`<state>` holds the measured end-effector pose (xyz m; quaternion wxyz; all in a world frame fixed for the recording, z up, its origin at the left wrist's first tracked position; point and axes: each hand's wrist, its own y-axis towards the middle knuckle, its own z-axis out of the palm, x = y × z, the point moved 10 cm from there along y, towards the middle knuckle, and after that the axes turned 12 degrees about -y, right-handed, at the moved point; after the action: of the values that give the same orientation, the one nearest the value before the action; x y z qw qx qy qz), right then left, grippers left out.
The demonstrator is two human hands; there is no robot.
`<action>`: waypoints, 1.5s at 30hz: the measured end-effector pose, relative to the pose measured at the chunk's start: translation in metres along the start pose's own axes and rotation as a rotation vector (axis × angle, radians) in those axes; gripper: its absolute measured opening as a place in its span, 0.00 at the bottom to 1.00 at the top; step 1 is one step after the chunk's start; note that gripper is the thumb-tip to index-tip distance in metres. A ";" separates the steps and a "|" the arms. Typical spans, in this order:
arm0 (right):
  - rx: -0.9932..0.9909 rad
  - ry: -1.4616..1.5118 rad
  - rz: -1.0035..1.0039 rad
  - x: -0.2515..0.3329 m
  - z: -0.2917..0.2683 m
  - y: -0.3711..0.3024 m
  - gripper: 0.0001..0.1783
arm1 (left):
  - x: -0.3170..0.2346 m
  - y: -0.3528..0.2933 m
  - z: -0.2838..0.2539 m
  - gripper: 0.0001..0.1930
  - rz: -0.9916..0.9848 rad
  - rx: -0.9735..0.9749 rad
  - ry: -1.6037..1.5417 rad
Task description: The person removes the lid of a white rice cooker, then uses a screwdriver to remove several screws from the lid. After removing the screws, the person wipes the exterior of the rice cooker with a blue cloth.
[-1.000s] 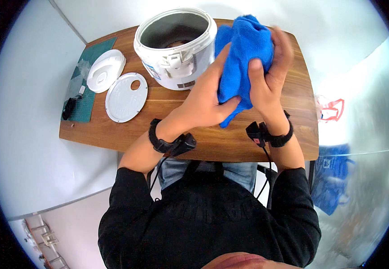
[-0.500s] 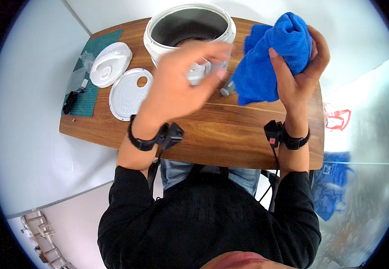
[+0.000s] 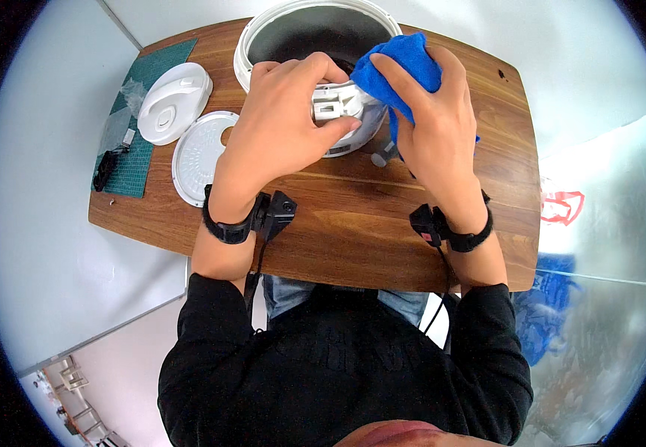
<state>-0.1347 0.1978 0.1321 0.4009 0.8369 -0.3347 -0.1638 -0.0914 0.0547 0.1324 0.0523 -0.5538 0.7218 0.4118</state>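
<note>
1. A green cutting mat (image 3: 144,127) lies at the table's far left corner, with a white domed lid (image 3: 174,103) resting partly on it and a flat white inner lid plate (image 3: 202,156) just beside it.
2. The left hand (image 3: 282,123) is wrapped over the near rim of the white rice cooker (image 3: 315,37), fingers closed on its front latch.
3. The cooker stands upright, straight ahead of both hands, its open dark pot facing up; both hands touch it.
4. The right hand (image 3: 431,127) holds a bunched blue cloth (image 3: 401,67) against the cooker's right front rim.
5. The wooden table (image 3: 353,223) sits on a pale floor; a blue object lies on the floor far right.
</note>
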 end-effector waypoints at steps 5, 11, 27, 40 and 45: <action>0.039 -0.047 -0.046 0.008 0.001 0.000 0.34 | 0.002 0.001 0.002 0.29 0.024 -0.021 -0.012; 0.070 -0.051 -0.031 0.020 -0.003 0.004 0.31 | 0.003 0.001 0.000 0.36 -0.005 -0.054 -0.028; 0.048 -0.021 -0.061 0.007 -0.006 0.007 0.28 | -0.010 -0.001 0.014 0.35 0.060 -0.065 0.069; -0.021 -0.090 -0.078 0.035 -0.006 0.001 0.24 | -0.006 0.001 0.004 0.36 0.063 -0.106 0.089; 0.063 -0.015 -0.084 0.016 -0.009 0.014 0.24 | -0.001 0.001 0.004 0.35 -0.002 -0.080 0.062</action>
<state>-0.1250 0.1853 0.1487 0.3647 0.8612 -0.3071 -0.1764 -0.0934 0.0582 0.1305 0.0081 -0.5686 0.7054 0.4231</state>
